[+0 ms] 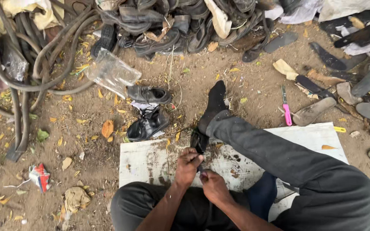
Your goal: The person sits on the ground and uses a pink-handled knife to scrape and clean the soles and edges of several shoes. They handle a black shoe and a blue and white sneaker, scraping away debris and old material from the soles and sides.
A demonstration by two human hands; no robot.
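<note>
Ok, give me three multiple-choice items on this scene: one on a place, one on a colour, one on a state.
1. Where does the knife lie?
A. On the bare dirt right of the outstretched foot
B. On the white board
C. Inside a shoe

2. What colour is the knife's handle?
A. Green
B. Pink
C. Black

3. How do the left hand and right hand stand?
A. Spread flat on the dirt
B. Far apart, empty
C. Close together over the board, by a dark sole piece

Answers: 1 A, it lies on the dirt beside a worn sole. 2 B, the handle is bright pink. 3 C, both hands meet at the board's middle.
</note>
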